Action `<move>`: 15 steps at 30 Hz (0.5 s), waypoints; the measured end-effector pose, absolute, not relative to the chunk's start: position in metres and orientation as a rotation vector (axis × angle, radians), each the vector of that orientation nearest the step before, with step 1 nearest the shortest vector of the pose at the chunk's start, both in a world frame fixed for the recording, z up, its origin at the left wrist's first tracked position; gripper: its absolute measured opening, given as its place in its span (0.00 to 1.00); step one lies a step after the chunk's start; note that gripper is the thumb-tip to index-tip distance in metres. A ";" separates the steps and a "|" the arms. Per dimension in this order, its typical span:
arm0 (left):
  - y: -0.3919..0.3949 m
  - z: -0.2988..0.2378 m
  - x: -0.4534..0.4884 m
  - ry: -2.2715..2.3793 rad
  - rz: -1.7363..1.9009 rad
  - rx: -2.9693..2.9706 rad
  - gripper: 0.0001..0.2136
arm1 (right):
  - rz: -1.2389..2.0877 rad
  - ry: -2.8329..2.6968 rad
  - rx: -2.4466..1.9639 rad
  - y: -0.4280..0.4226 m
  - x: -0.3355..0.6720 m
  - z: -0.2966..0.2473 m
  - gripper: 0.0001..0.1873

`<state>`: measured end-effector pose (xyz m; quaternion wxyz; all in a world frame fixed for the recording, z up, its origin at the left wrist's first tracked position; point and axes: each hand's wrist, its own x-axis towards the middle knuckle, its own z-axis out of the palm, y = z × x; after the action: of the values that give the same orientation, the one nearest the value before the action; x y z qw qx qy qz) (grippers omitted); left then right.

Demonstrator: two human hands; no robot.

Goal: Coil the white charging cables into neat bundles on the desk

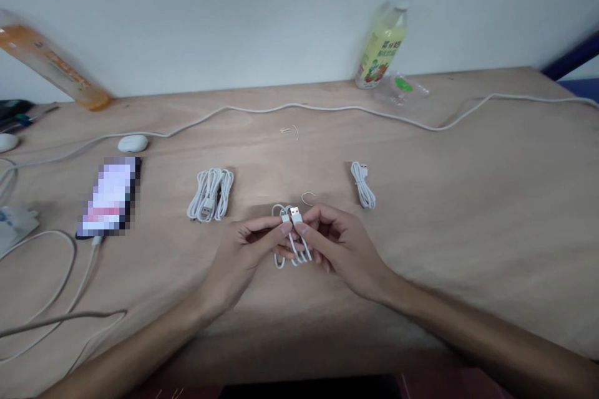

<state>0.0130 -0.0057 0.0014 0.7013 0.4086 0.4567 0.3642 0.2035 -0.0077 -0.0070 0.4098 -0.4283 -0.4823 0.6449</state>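
Between my two hands, above the front middle of the table, is a white USB cable [301, 254] folded in loops. My left hand [250, 246] pinches one connector end between thumb and index finger. My right hand [344, 246] grips the other end, a USB plug with its metal tip pointing away from me. Both plugs are side by side. Some loops are hidden behind my fingers. Beyond my hands lies a thin twist tie [307, 199]. Coiled white cables [210, 195] rest to the left, and another coiled cable [363, 185] lies to the right.
At left are a phone [108, 196] with a cord plugged in and a white earbud case [133, 143]. A long white cord [290, 106] crosses the back. An orange bottle [56, 68] and a yellow-green bottle [382, 43] lean against the wall. Small wire bits [291, 131] lie mid-table.
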 end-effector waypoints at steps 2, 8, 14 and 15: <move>-0.006 0.001 0.013 1.016 0.814 0.904 0.09 | 1.623 -1.222 -1.090 -0.008 0.203 -0.007 0.19; -0.005 0.002 0.012 1.029 0.792 0.928 0.09 | 1.618 -1.231 -1.081 -0.008 0.204 -0.007 0.19; -0.005 0.003 0.013 1.038 0.796 0.918 0.11 | 1.618 -1.246 -1.100 -0.008 0.205 -0.008 0.19; -0.005 0.004 0.014 1.037 0.800 0.912 0.11 | 1.617 -1.244 -1.099 -0.009 0.205 -0.008 0.19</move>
<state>0.0136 -0.0054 0.0037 0.6981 0.4090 0.4654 0.3589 0.2047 -0.0085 -0.0075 0.4006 -0.4344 -0.4918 0.6395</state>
